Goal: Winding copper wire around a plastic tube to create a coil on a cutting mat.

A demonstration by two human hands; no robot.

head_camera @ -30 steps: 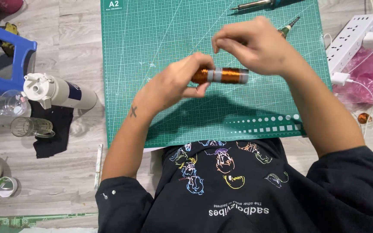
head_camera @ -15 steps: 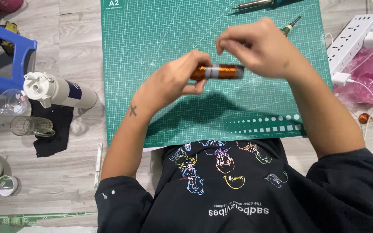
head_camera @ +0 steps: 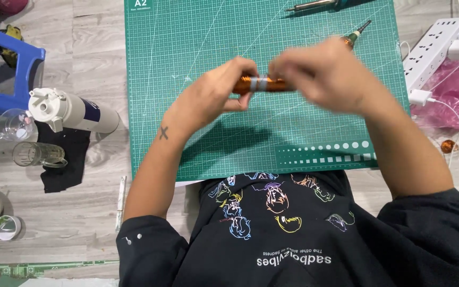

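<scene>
Copper coil (head_camera: 262, 84), left hand (head_camera: 214, 95), right hand (head_camera: 322, 74) fingers closed

L hand (head_camera: 216, 98) & R hand (head_camera: 328, 74), blurred, grip ends of a copper-wound coil (head_camera: 261, 84) w/ pale band, held above green cutting mat (head_camera: 197, 37). Screwdriver (head_camera: 356, 34) just behind R hand; white power strip (head_camera: 432, 45) at right
</scene>
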